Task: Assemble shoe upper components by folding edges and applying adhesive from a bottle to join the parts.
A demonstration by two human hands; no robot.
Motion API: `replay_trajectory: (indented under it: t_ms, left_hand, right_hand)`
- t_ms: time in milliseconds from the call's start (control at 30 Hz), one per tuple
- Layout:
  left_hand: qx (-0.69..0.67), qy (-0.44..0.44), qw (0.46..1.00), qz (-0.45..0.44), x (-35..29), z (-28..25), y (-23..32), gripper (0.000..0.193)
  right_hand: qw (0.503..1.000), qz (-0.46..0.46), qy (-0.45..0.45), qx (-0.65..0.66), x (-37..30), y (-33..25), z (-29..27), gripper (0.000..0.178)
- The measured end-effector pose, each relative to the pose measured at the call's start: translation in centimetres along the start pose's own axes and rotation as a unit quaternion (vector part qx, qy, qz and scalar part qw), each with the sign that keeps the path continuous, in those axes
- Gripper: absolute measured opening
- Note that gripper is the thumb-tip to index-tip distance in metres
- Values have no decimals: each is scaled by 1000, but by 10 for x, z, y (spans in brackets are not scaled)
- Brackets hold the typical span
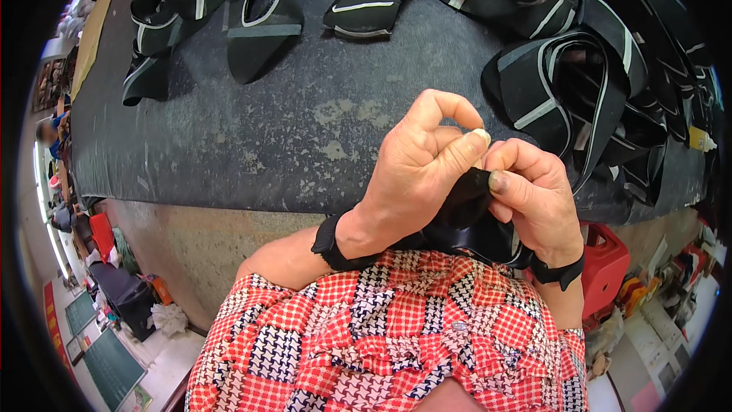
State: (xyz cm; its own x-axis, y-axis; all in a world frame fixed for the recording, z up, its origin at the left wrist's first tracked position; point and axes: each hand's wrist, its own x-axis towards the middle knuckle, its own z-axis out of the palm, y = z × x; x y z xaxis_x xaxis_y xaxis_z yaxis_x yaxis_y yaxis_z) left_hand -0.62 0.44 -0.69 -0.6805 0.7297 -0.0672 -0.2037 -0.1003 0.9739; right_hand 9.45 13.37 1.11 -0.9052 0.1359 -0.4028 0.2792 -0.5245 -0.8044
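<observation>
Black fabric piece point(470, 197) is what the person has in hand, up close to the body just past the near edge of the bench point(229, 145), clear of its top. From where I stand it looks light and limp, more likely to fold than to break. Its lower part has a glossy sheen, so I'd expect that face to be a little slippery and the matt part to give better purchase. The sensible place to take hold seems to be the upper edge, pinched thinly between thumb and forefinger, with the rest left to hang.

That is how the right hand point(537, 197) has it: its grip is closed on the edge, thumb on the near side, fingers curled behind. The left hand point(419, 172) is just above and beside it, forefinger arched and its tip brought down to the thumb's. That grip is closed too, but I cannot tell whether anything thin is caught between the tips.

Beyond the hands, black strips with pale lines point(263, 53) lie across the far side of the bench, and a looped strip point(526, 84) curls on its right, near the right hand.
</observation>
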Motion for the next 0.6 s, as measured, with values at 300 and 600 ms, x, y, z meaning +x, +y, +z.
replay_trajectory:
  t_ms: [300, 600]
  left_hand:
    - [-43, -169, 979, -110, -2, -14, 19, 46]
    - [-92, -195, 971, -102, 3, -9, 11, 54]
  right_hand:
    - [1000, 6, 23, 21, -5, 0, -8, 9]
    - [999, 20, 0, 34, -9, -1, -16, 10]
